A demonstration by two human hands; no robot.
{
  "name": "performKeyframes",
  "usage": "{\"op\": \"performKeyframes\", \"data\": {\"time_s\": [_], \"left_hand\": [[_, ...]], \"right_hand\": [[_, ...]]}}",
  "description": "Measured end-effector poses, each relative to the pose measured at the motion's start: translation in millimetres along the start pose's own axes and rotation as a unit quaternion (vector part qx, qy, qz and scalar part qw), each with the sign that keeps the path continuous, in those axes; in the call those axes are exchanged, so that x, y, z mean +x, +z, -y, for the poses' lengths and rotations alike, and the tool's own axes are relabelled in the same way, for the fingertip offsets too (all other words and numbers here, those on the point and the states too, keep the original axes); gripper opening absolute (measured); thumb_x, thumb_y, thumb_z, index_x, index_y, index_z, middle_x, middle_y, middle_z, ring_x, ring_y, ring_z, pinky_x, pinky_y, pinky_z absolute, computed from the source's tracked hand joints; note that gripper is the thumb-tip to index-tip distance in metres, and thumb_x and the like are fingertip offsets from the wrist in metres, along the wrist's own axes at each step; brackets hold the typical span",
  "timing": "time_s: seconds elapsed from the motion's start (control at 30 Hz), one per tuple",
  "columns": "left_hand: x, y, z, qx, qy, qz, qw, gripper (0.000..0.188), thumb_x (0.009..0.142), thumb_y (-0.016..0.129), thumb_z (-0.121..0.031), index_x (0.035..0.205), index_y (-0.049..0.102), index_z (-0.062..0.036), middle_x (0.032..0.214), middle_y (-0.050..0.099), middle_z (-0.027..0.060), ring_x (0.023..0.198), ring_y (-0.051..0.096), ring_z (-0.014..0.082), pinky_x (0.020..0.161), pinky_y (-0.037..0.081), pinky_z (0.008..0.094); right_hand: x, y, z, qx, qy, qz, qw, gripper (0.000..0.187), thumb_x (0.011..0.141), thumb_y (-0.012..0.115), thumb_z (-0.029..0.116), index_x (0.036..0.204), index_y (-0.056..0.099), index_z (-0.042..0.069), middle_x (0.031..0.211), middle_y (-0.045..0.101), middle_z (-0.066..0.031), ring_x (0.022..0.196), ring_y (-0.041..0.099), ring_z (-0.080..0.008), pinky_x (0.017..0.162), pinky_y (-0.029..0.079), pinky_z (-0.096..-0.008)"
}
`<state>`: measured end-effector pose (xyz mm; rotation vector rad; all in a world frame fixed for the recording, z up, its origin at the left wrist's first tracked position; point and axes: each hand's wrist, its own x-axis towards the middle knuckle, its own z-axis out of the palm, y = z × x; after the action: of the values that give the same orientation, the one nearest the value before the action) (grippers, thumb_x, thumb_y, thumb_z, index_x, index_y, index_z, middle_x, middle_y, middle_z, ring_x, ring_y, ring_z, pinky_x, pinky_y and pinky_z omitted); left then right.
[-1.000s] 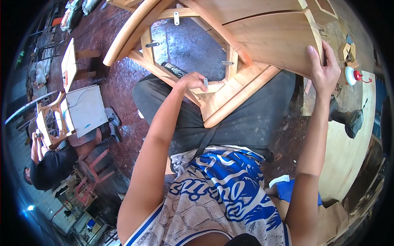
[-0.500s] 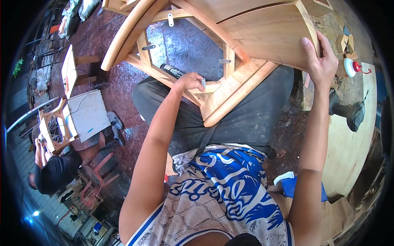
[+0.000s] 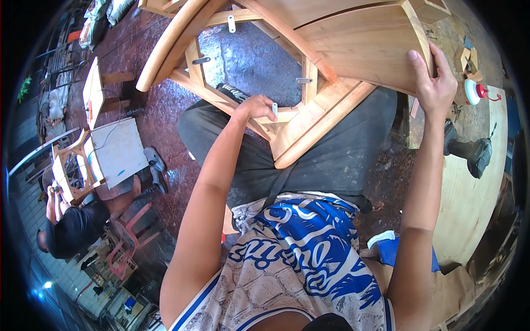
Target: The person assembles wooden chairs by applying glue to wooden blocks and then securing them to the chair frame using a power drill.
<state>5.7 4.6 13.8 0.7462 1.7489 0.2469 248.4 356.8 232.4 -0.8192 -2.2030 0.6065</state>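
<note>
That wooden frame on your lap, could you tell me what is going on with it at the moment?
A seated person steadies an unfinished wooden chair frame across their lap. The left hand rests at a corner joint of the frame, beside a small metal bracket. The right hand grips the edge of the frame's flat panel. To the right, a power drill lies by a wooden board. At far left, another person crouches over a second wooden frame.
</note>
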Motion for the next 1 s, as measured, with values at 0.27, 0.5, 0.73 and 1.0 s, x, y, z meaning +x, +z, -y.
{"op": "performKeyframes", "data": {"time_s": [0.27, 0.5, 0.73, 1.0], "left_hand": [[2.9, 2.0, -1.9, 0.035, 0.008, -0.014, 0.999, 0.042, 0.059, 0.082, -0.036, 0.094, 0.078, -0.0135, 0.094, 0.075, 0.0097, 0.091, 0.068, 0.0262, 0.082, 0.050, 0.0370], [2.7, 3.7, 15.2, 0.013, 0.010, -0.031, 0.999, 0.040, 0.061, 0.083, -0.036, 0.090, 0.077, -0.0101, 0.086, 0.074, 0.0086, 0.082, 0.067, 0.0238, 0.076, 0.049, 0.0367], [5.1, 3.6, 14.8, 0.003, 0.015, -0.021, 1.000, 0.042, 0.061, 0.086, -0.030, 0.097, 0.078, -0.0099, 0.094, 0.076, 0.0088, 0.091, 0.069, 0.0235, 0.083, 0.050, 0.0350], [5.5, 0.6, 10.4, 0.017, 0.021, -0.006, 1.000, 0.044, 0.063, 0.086, -0.031, 0.101, 0.078, -0.0096, 0.103, 0.076, 0.0093, 0.099, 0.069, 0.0249, 0.087, 0.050, 0.0351]], "right_hand": [[1.5, 0.6, -9.6, 0.023, 0.010, -0.004, 1.000, 0.055, 0.083, 0.078, 0.047, 0.117, 0.070, 0.004, 0.102, 0.074, -0.0154, 0.092, 0.071, -0.0211, 0.084, 0.053, -0.0318], [2.5, 9.6, -20.1, 0.060, 0.018, 0.024, 0.998, 0.049, 0.086, 0.079, 0.036, 0.118, 0.070, 0.001, 0.106, 0.073, -0.0116, 0.094, 0.067, -0.0146, 0.087, 0.051, -0.0273], [2.1, 5.4, -9.7, 0.080, 0.020, 0.028, 0.996, 0.046, 0.090, 0.077, 0.027, 0.120, 0.066, -0.006, 0.103, 0.072, -0.0089, 0.091, 0.064, -0.0105, 0.084, 0.050, -0.0236], [6.8, 3.7, -17.9, 0.077, 0.021, 0.046, 0.996, 0.045, 0.090, 0.077, 0.027, 0.119, 0.067, -0.005, 0.101, 0.072, -0.0080, 0.090, 0.064, -0.0095, 0.083, 0.050, -0.0228]]}}
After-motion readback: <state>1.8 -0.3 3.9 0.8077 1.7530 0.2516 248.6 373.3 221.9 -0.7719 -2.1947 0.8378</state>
